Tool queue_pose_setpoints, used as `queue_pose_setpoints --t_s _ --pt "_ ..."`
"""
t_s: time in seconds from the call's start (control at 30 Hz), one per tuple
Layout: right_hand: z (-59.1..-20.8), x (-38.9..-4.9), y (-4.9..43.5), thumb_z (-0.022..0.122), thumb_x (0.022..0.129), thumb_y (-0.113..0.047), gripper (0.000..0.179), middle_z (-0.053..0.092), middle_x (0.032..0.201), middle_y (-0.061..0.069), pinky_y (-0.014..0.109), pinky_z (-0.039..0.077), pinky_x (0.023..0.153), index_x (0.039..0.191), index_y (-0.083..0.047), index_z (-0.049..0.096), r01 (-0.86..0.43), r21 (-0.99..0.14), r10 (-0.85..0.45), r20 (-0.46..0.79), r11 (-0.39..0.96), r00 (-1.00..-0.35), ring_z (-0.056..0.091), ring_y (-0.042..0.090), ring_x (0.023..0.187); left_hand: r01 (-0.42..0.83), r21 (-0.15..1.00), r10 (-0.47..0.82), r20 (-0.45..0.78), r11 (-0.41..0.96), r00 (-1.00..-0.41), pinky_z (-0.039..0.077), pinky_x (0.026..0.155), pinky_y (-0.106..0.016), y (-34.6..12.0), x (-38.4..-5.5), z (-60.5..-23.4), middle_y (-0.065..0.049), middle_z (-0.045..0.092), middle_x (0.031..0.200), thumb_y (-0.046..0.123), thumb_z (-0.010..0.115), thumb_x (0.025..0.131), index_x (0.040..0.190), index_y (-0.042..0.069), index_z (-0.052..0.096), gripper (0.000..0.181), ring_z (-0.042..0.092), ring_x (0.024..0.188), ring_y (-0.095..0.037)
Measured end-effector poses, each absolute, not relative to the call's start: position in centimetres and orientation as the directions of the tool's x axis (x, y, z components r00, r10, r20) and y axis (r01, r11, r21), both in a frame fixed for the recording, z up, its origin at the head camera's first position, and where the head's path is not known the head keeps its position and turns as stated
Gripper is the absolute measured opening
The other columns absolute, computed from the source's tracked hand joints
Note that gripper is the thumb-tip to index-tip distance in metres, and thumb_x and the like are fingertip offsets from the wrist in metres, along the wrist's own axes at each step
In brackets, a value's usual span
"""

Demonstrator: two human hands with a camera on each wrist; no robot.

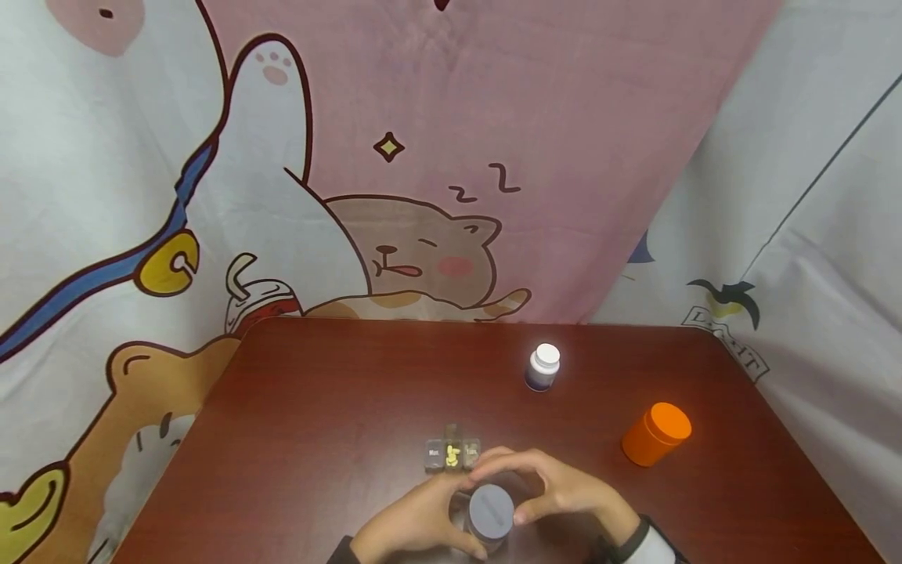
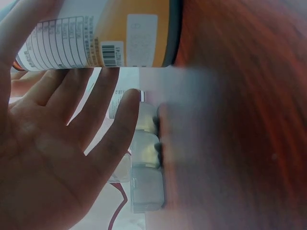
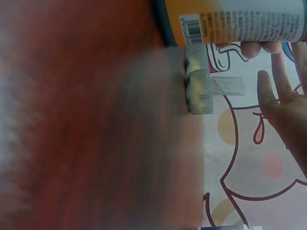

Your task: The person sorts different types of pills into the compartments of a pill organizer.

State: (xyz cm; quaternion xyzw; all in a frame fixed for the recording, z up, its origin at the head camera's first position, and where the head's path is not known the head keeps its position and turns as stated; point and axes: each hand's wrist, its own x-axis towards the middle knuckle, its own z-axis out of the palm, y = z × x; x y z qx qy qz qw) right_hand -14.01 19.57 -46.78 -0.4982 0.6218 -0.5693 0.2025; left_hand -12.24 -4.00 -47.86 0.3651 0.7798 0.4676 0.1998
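A supplement bottle (image 2: 144,33) with a grey lid (image 1: 491,511) and an orange-and-white label is upright at the table's near side. My left hand (image 1: 416,517) holds it from the left, with the thumb curved round the near side and fingers behind. From the right, my right hand (image 1: 557,486) curls round the top, thumb against the lid's edge and fingers arched behind it, meeting the left fingers. Just beyond the hands lies a clear pill organizer (image 1: 434,456). Its middle compartment has the flap raised, with several yellow pills (image 1: 452,455) inside; the flaps on either side are down.
A white bottle with a dark lower label (image 1: 543,368) stands toward the back of the brown table (image 1: 338,392). An orange jar (image 1: 654,435) with an orange lid is on the right side. A cartoon-printed cloth (image 1: 564,117) hangs behind the table.
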Motion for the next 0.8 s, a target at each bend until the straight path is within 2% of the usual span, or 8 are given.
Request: queue_pose_setpoints --t_s 0.13,0.23,0.33,0.5,0.67,0.8 --pt "-46.3 -14.1 19.1 0.060 0.090 -0.026 0.053 0.057 0.130 0.020 0.048 0.036 0.109 0.135 0.000 0.046 -0.391 -0.910 -0.865 0.303 -0.138 -0.400 0.040 0.031 0.126 0.392 0.878 0.766 0.047 0.275 -0.641 0.050 0.097 -0.040 -3.9 -12.3 -47.9 0.008 0.064 0.119 0.036 0.083 0.063 0.127 0.021 0.055 0.071 0.054 0.110 -0.007" --pt "-46.0 -13.4 19.0 0.060 0.090 -0.027 0.052 0.057 0.132 0.015 0.048 0.035 0.109 0.135 -0.003 0.047 -0.399 -0.911 -0.861 0.285 -0.106 -0.421 0.037 0.030 0.127 0.408 0.867 0.766 0.050 0.285 -0.641 0.048 0.098 -0.039 -4.0 -12.3 -47.9 0.011 0.063 0.119 0.038 0.082 0.064 0.127 0.026 0.055 0.070 0.053 0.109 -0.005" --pt "-45.9 -12.5 18.8 0.063 0.088 -0.021 0.052 0.055 0.134 0.012 0.049 0.035 0.108 0.135 -0.006 0.047 -0.421 -0.905 -0.845 0.270 -0.058 -0.462 0.035 0.029 0.129 0.410 0.861 0.765 0.040 0.300 -0.643 0.047 0.099 -0.041 -4.0 -12.3 -47.7 0.011 0.062 0.121 0.040 0.082 0.064 0.127 0.029 0.054 0.070 0.052 0.111 -0.005" --pt "-46.2 -10.8 18.5 0.071 0.079 -0.011 0.060 0.048 0.138 0.009 0.049 0.038 0.105 0.135 -0.011 0.048 -0.481 -0.873 -0.767 0.256 0.077 -0.588 0.038 0.025 0.128 0.389 0.861 0.755 0.009 0.327 -0.656 0.046 0.099 -0.047 -4.0 -12.2 -47.7 0.013 0.062 0.122 0.043 0.081 0.062 0.127 0.033 0.054 0.071 0.051 0.112 -0.006" --pt "-46.3 -8.9 17.9 0.074 0.078 -0.022 0.059 0.049 0.135 0.003 0.057 0.040 0.094 0.132 -0.018 0.053 -0.438 -0.871 -0.624 0.218 0.223 -0.750 0.041 0.019 0.122 0.378 0.872 0.752 0.018 0.310 -0.659 0.047 0.096 -0.046 -4.0 -12.2 -47.7 0.014 0.064 0.117 0.043 0.081 0.062 0.124 0.033 0.056 0.068 0.053 0.109 -0.007" --pt "-46.6 -7.7 17.1 0.078 0.072 -0.030 0.062 0.053 0.128 0.004 0.053 0.044 0.087 0.129 -0.018 0.056 -0.525 -0.781 -0.497 0.325 0.338 -0.805 0.045 0.018 0.116 0.364 0.877 0.744 0.011 0.314 -0.668 0.048 0.094 -0.045 -4.0 -12.1 -47.7 0.013 0.065 0.116 0.042 0.082 0.062 0.123 0.032 0.057 0.066 0.055 0.108 -0.009"
